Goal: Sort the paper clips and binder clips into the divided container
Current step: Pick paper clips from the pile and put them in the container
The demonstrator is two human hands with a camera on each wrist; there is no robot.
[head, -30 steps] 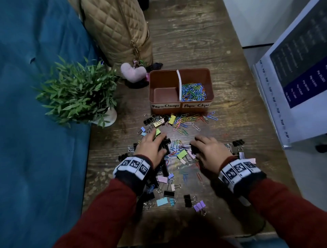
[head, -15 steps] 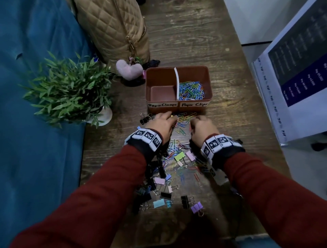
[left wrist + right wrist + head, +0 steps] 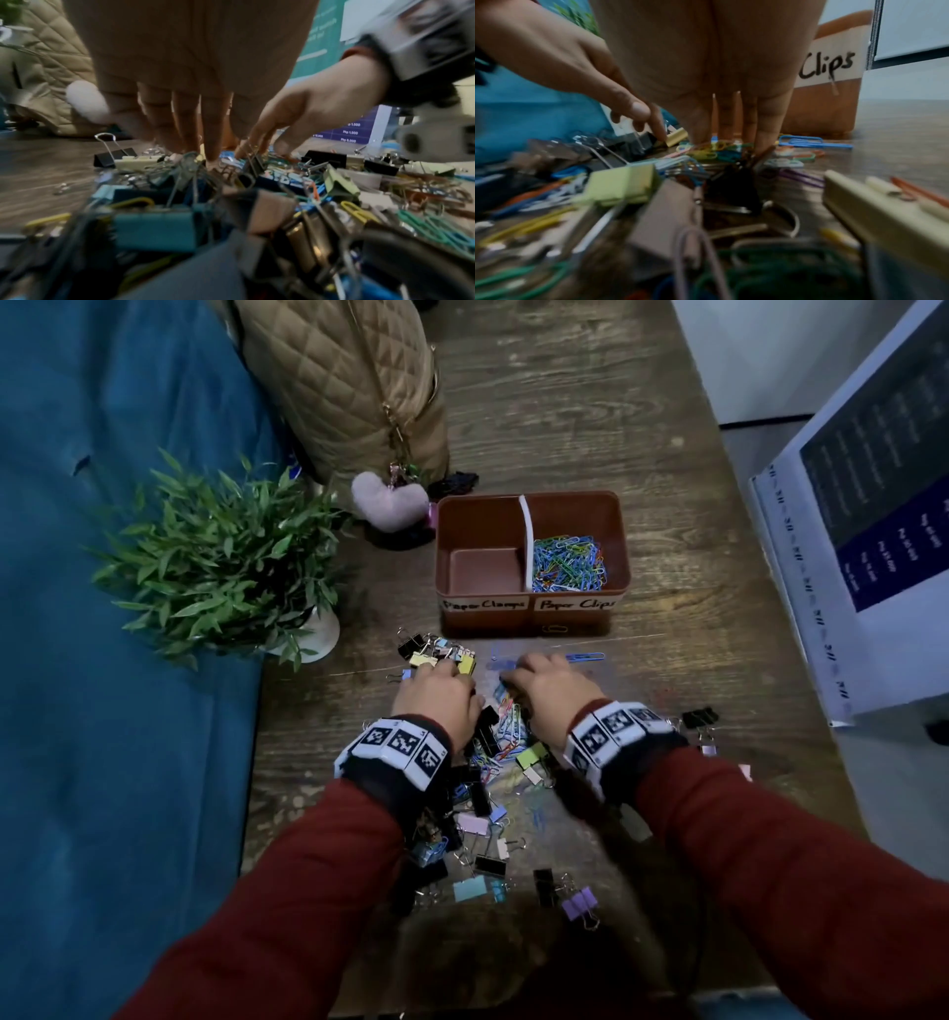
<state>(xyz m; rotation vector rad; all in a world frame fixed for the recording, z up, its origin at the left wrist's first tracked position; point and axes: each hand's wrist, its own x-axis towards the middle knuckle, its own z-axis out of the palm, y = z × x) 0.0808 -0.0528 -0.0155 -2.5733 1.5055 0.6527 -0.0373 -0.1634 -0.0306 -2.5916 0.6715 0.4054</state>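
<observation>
The brown divided container point(image 3: 531, 613) stands at mid table. Its left compartment, labelled Paper Clamps, is bare; the right one holds coloured paper clips point(image 3: 567, 562). Just in front of it lies a mixed pile of paper clips point(image 3: 506, 731) and binder clips point(image 3: 472, 824). My left hand point(image 3: 444, 672) rests fingertips-down on the pile's far left, by a yellow binder clip point(image 3: 677, 137). My right hand point(image 3: 529, 667) presses straight fingers point(image 3: 731, 121) onto loose coloured paper clips point(image 3: 713, 150). The left fingers point(image 3: 195, 130) also point straight down. Neither hand holds anything that I can see.
A potted plant point(image 3: 221, 562) stands left of the container, with a quilted bag point(image 3: 349, 387) and a pink heart plush point(image 3: 390, 498) behind it. A printed board point(image 3: 873, 505) leans at the right table edge. Blue cloth point(image 3: 102, 660) borders the left edge.
Both hands have slid forward from the middle of the pile to its far edge near the container. Clips at that edge have shifted.
</observation>
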